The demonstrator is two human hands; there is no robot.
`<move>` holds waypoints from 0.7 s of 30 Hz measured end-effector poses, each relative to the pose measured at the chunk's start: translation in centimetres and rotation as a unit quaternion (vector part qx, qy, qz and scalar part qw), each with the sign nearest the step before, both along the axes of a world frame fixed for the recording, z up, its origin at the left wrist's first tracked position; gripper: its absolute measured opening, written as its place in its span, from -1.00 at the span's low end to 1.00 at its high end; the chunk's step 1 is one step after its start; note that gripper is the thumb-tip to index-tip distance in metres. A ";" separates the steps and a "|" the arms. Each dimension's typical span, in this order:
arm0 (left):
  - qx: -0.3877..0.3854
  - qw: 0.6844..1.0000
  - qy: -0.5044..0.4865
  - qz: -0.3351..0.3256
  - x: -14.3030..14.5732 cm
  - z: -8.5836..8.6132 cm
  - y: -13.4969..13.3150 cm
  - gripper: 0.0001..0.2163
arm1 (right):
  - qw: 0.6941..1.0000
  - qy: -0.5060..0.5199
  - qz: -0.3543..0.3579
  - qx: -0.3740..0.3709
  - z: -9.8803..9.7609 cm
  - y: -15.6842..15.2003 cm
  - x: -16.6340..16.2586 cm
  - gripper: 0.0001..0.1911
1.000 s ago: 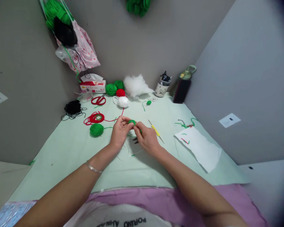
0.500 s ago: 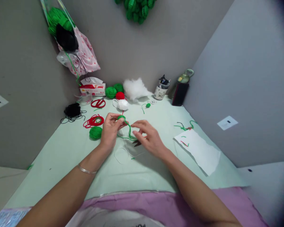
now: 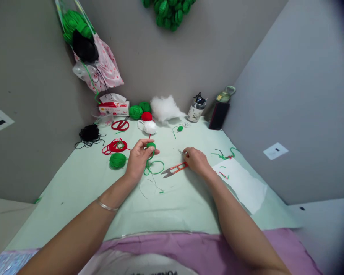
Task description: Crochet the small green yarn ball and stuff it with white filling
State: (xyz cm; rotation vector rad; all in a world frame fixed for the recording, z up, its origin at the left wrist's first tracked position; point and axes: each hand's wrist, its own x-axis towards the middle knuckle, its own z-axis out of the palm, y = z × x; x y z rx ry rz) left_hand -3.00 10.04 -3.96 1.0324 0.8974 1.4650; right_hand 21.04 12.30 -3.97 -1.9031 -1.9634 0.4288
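Observation:
My left hand (image 3: 138,158) pinches a small green crocheted piece (image 3: 151,145) between thumb and fingers, above the table. A green yarn strand (image 3: 159,166) hangs from it and loops on the cloth below. My right hand (image 3: 197,160) is low over the table, fingers closed around a thin grey metal tool (image 3: 181,152) whose tip points left; its kind is unclear. Just beside that hand lies a pair of thread snips (image 3: 174,169) with orange handles, blades to the left, the handle end partly hidden by the fingers. A green yarn ball (image 3: 117,160) rests left of my left hand.
Red yarn (image 3: 114,146), black yarn (image 3: 88,132) and red-handled scissors (image 3: 120,125) lie at left. White stuffing (image 3: 166,109), a tissue box (image 3: 114,108), a pen cup (image 3: 195,110) and a phone (image 3: 219,114) line the back. White paper (image 3: 243,185) holds yarn scraps at right.
My right hand has left the green strand, moved right and down beside the snips, and closed on the thin metal tool. The snips show more fully. My left hand still holds the green piece.

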 end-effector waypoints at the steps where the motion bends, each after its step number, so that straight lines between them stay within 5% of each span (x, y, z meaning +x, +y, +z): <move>1: 0.002 1.000 0.005 -0.002 0.0 0.0 0.0 -0.73 | 1.000 0.018 0.006 0.003 0.2 0.0 -0.1 -0.73; 8: 0.013 0.999 0.042 -0.026 0.5 0.1 -0.3 -0.73 | 0.970 0.213 0.111 -0.031 3.4 -2.9 -3.1 -0.71; 10: 0.011 0.998 0.050 -0.023 0.6 0.0 -0.4 -0.74 | 0.897 0.397 0.154 -0.123 4.1 -4.3 -4.3 -0.74; 13: 0.014 0.998 0.063 -0.014 0.7 -0.2 -0.5 -0.77 | 0.825 0.499 0.177 -0.195 4.4 -5.5 -5.8 -0.76; 21: 0.027 0.996 0.085 -0.013 1.1 -0.6 -0.7 -0.79 | 0.771 0.563 0.151 -0.256 3.2 -4.9 -6.3 -0.73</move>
